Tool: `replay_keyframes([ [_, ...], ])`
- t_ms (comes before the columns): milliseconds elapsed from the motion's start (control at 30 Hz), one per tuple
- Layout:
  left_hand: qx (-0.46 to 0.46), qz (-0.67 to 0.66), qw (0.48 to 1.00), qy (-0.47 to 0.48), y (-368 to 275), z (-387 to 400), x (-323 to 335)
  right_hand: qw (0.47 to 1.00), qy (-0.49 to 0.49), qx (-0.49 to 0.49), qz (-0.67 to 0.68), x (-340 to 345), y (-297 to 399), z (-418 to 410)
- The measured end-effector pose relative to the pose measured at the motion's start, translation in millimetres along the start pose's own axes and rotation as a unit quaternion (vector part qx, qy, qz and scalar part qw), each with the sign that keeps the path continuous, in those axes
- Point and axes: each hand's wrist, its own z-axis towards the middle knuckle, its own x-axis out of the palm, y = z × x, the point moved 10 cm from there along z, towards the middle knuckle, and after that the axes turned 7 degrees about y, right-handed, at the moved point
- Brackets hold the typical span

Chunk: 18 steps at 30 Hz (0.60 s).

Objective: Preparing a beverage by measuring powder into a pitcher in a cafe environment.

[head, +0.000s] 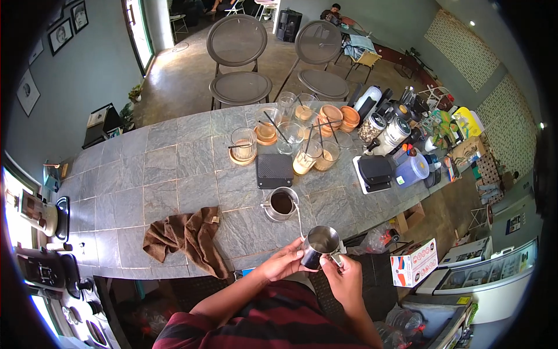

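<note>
Both hands hold a small stainless steel gooseneck kettle (321, 242) in front of my torso, just past the counter's near edge. My left hand (284, 261) wraps the side of its body below the spout. At the other side, my right hand (341, 275) grips the handle. The kettle has no lid, and its inside looks shiny; I cannot tell if it holds liquid. Its thin spout reaches to the rim of a metal pitcher (272, 213) on the stone-tiled counter (196, 192). Dark liquid (281, 203) is visible in the pitcher. No stream shows clearly.
Behind the pitcher lies a black scale (274, 171). Several glasses with straws, such as a milky one (307, 158), crowd the far side beside wooden coasters (330, 114). A brown cloth (187, 240) lies left. Jars (393, 135) and another scale (373, 172) stand right.
</note>
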Motion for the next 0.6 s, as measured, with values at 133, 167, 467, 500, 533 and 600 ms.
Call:
replay_keyframes([
  [133,0.008,-0.023,1.000,-0.014,3,6,-6,0.999,0.022,0.019,0.017,-2,-4,10],
  [167,0.005,-0.031,0.999,-0.012,3,6,-7,1.000,0.026,0.013,0.009,-3,-3,12],
  [467,0.008,-0.051,0.999,-0.008,1,10,-10,0.999,0.035,0.016,0.010,-2,-3,22],
  [500,0.009,-0.054,0.998,-0.009,1,9,-9,0.999,0.036,0.016,0.011,-3,-2,22],
  [533,0.009,-0.058,0.998,-0.009,1,8,-9,0.999,0.045,0.013,0.004,-2,-1,23],
  [600,0.008,-0.056,0.998,-0.003,2,6,-11,0.999,0.053,0.008,-0.001,-1,1,23],
])
